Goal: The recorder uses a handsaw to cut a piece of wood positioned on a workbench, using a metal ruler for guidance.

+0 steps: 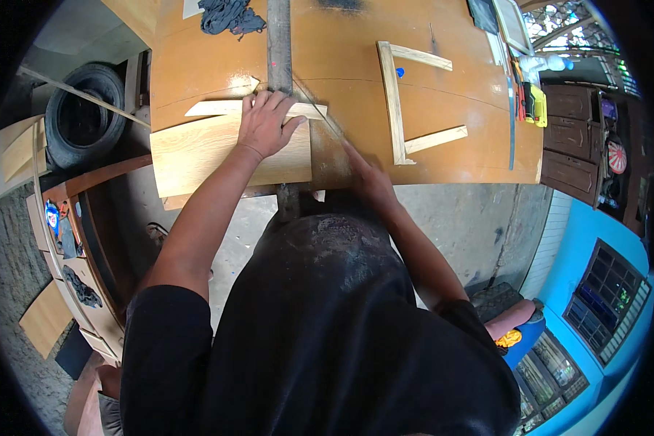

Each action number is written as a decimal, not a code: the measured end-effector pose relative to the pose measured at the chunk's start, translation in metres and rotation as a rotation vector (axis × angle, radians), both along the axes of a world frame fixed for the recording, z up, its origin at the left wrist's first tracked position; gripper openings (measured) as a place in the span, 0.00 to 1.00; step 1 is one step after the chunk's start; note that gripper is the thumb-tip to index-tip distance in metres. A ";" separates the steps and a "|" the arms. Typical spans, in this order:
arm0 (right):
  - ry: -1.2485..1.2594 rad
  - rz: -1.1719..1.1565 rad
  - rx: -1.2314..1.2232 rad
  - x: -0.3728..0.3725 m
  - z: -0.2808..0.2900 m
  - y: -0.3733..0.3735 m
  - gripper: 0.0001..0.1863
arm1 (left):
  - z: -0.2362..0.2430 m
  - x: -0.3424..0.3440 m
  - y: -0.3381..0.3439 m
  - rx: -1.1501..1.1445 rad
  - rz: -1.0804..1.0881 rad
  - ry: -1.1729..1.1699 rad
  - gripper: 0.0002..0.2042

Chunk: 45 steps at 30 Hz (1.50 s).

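Nearest the body, a grey bar pokes out past the table's near edge. It seems to run under the board that lies below the left wrist, and to show again beyond the left fingertips; why it sits there I can't tell. The strip lies across the board's far edge, under the left hand, its right end jutting past the board toward the right hand, probably so the saw has clearance there.

The right hand is closed, forefinger pointing along the thin, edge-on blade; the handle is hidden, but it appears to have hold of it. The left hand is spread open, pressing down on the strip rather than gripping it, likely to stop it sliding.

Farther out, a three-sided frame rests on the table ahead and right of the right hand; a cloth lies well beyond the left.
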State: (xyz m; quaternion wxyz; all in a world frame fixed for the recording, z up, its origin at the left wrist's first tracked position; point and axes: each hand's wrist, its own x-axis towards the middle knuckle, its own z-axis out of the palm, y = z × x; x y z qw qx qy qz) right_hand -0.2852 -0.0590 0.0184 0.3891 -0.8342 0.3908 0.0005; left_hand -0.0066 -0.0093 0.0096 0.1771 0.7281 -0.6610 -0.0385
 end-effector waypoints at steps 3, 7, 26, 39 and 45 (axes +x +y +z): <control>-0.274 0.024 -0.188 -0.047 -0.005 0.019 0.27 | -0.003 0.001 0.000 -0.001 0.000 0.008 0.19; -0.112 -0.059 0.066 -0.056 0.001 0.024 0.28 | -0.002 -0.001 0.001 -0.020 0.014 0.021 0.20; 0.046 0.032 0.218 0.040 0.000 -0.024 0.40 | -0.004 0.001 -0.003 -0.060 -0.055 0.007 0.20; 0.114 0.087 0.283 0.022 0.026 -0.019 0.38 | -0.006 0.002 0.000 0.004 -0.049 0.024 0.20; 0.025 0.005 0.280 0.021 0.017 -0.011 0.38 | -0.004 0.003 -0.001 -0.024 -0.033 0.042 0.20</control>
